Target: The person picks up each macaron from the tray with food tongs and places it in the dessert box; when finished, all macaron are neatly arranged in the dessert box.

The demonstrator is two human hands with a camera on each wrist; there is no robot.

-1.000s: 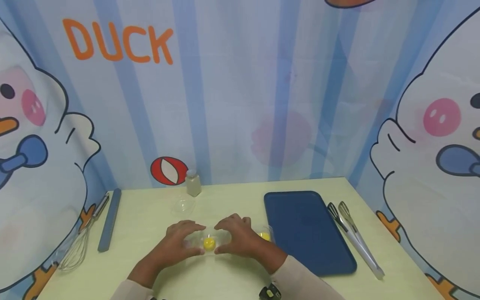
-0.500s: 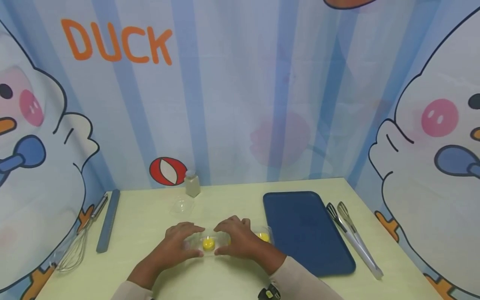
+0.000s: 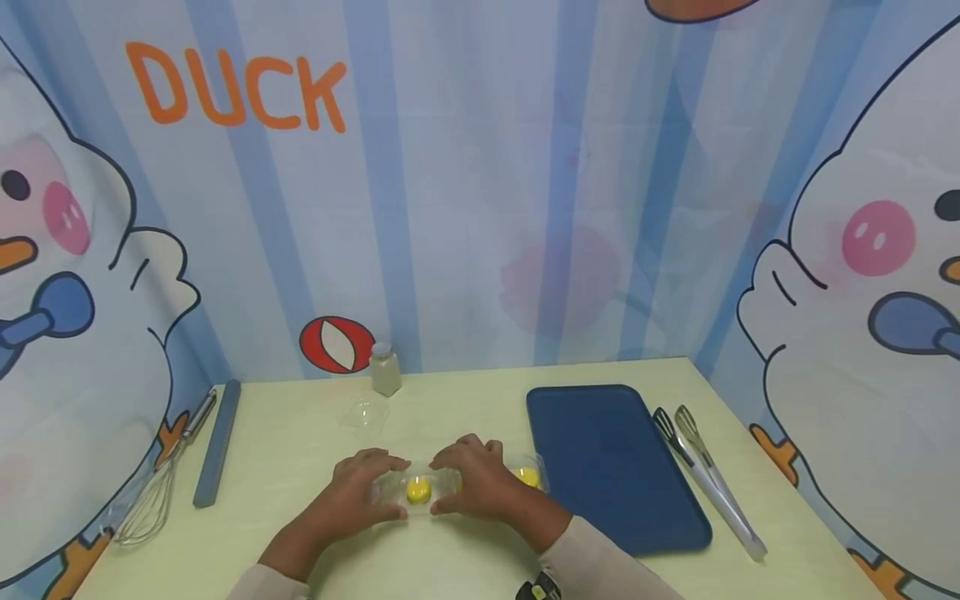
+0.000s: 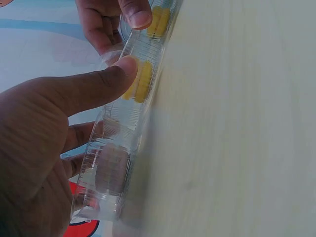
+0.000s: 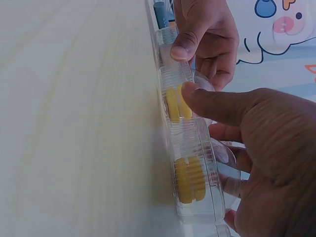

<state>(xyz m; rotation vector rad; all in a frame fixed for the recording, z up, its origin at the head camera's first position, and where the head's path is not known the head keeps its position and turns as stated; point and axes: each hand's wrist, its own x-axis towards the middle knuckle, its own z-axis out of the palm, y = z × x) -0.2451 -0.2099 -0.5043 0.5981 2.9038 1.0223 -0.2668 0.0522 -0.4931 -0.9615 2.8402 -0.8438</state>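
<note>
A long clear plastic box (image 3: 542, 467) lies on the table with macarons inside. One yellow macaron (image 3: 418, 490) shows between the hands, and another yellow macaron (image 3: 527, 477) lies beyond the right wrist. At the left end, a pinkish macaron (image 4: 111, 168) shows in the left wrist view. My left hand (image 3: 362, 490) holds the box's left part, thumb (image 4: 121, 74) on the near side and fingers behind. Likewise my right hand (image 3: 480, 482) holds it right of the middle, its thumb (image 5: 197, 98) on the near wall and fingers at the far side. The hands partly cover the box.
A dark blue tray (image 3: 615, 467) lies right of the box, with metal tongs (image 3: 712, 479) beyond it. Behind are a small capped bottle (image 3: 385, 371) and a clear plastic piece (image 3: 366, 413). A whisk (image 3: 161, 492) and a blue-grey bar (image 3: 217, 446) lie at left.
</note>
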